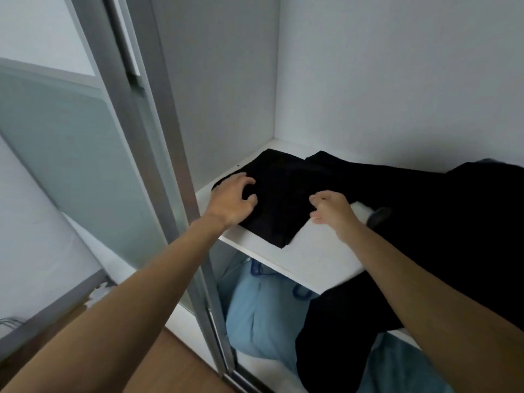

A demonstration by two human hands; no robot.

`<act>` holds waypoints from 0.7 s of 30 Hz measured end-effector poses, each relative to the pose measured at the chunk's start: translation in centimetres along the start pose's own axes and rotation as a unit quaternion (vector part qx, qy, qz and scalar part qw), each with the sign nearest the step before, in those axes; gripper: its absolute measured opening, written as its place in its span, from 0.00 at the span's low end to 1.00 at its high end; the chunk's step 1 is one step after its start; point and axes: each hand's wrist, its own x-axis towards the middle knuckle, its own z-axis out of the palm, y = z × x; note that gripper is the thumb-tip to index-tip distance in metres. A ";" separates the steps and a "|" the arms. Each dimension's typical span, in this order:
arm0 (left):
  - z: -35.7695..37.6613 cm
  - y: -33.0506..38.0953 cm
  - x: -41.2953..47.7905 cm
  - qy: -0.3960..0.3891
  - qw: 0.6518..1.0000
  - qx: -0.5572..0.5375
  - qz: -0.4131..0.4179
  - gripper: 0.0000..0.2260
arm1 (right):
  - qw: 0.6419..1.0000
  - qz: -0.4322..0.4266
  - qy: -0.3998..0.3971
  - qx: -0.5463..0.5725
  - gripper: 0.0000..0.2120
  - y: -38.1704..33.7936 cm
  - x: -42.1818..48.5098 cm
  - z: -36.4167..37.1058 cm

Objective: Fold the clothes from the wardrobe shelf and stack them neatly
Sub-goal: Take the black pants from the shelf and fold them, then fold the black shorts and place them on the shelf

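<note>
White wardrobe shelf [312,256] fills my remote view. Nearest, at 5 o'clock, a loose black garment [453,251] spills over its front edge. My right hand [331,211], centre, has fingers slack and apart, holding nothing. At 10 o'clock, my left hand [232,199] claws the folded black garment [283,188]; gripping or pressing, I cannot tell. Dragging could undo that fold, or tug the loose black garment off.

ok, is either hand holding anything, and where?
Cannot tell. The left hand curls onto the folded black garment near its left edge; the right hand curls at its right edge. No pinched fabric visible in either.
</note>
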 end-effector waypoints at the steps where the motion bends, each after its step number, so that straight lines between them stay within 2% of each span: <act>1: 0.4 0.0 0.5 -0.015 0.999 0.049 -0.007 0.20 | 0.997 0.045 -0.013 0.063 0.09 -1.0 0.2 0.4; 3: 0.8 -0.1 0.9 -0.025 0.994 0.110 -0.013 0.21 | 0.993 0.075 -0.030 0.081 0.10 -2.1 0.4 1.2; 7: 0.7 -1.1 0.8 -0.009 0.985 0.167 -0.044 0.24 | 0.990 0.065 -0.093 0.078 0.08 -2.7 1.3 4.4; 10: -0.1 -1.6 0.8 -0.047 0.979 0.172 -0.095 0.25 | 0.983 0.076 -0.119 0.114 0.16 -3.2 1.6 7.1; 13: -0.2 -1.4 0.8 -0.088 0.976 0.165 -0.110 0.26 | 0.985 0.069 -0.114 0.109 0.15 -3.3 1.9 8.2; 15: -0.4 -1.2 1.1 -0.097 0.976 0.153 -0.123 0.26 | 0.979 0.079 -0.141 0.122 0.17 -3.2 1.8 7.3; 18: -0.7 -0.1 2.8 -0.072 0.987 0.117 -0.088 0.23 | 0.979 0.063 -0.156 0.111 0.16 -3.3 1.4 3.6; 21: 0.8 3.6 5.0 -0.059 0.998 0.012 0.010 0.23 | 0.992 -0.003 -0.110 0.056 0.10 -4.2 0.7 -1.1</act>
